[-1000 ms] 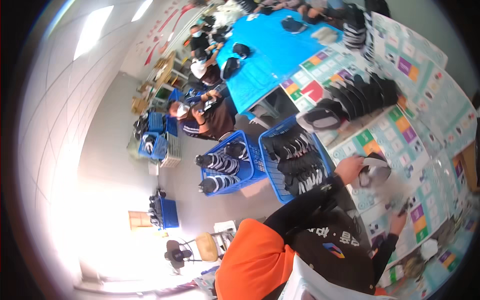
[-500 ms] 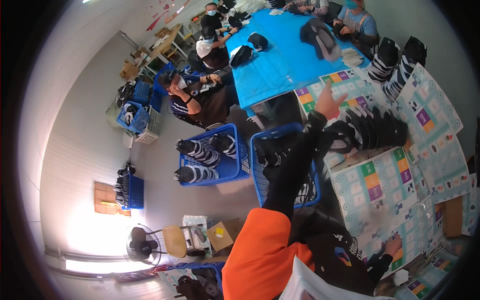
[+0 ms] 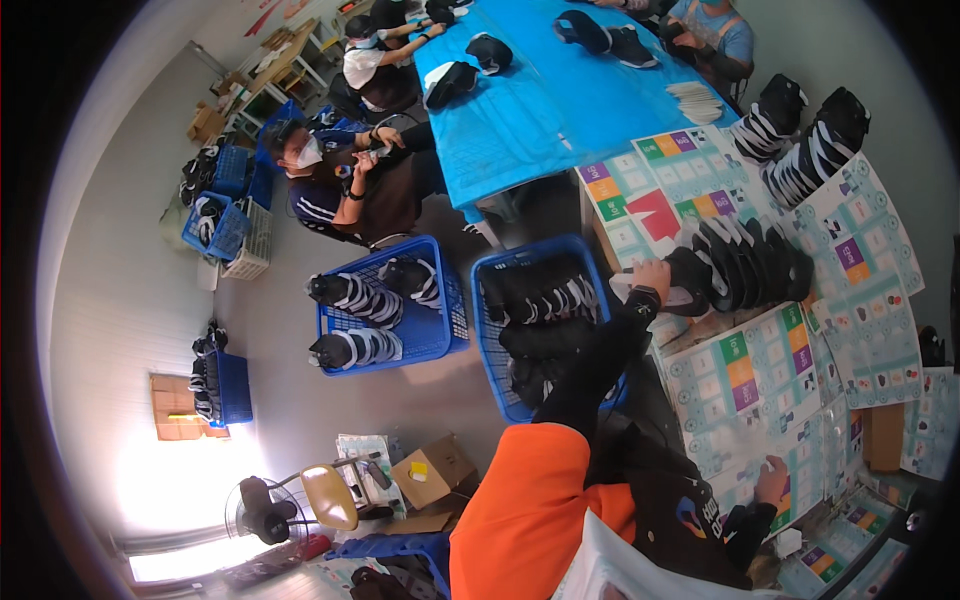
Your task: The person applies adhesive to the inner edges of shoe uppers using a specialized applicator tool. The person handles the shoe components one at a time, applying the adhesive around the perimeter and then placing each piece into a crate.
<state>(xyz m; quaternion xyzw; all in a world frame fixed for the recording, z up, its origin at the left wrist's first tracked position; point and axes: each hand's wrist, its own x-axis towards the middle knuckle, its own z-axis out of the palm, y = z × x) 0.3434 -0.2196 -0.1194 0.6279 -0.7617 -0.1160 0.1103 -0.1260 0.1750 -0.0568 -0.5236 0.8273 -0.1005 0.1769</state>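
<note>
Just left of a row of black shoe uppers (image 3: 745, 262), nested into one another on the paper-covered table, my left hand (image 3: 652, 278) is closed on the near end of a black shoe upper with a pale lining (image 3: 688, 285). A small pale edge sticks out by its fingers. My right hand (image 3: 770, 482) rests on the printed sheets (image 3: 705, 410) nearer my body, its fingers slightly apart and nothing visible in them. Two loose black shoe uppers (image 3: 632, 46) lie on the blue-covered table (image 3: 540, 130) beyond.
Two blue baskets with black-and-white uppers stand on the floor to the left, one (image 3: 455, 345) farther off, one (image 3: 483, 375) beside the table. A seated person (image 3: 345, 180) faces this way; others work around the blue table. Striped upper stacks (image 3: 815, 140) stand at the far right.
My left hand has come back from reaching out open to grip the row's nearest upper. The upper that was in mid-air over the blue table now lies there. The view has shifted slightly.
</note>
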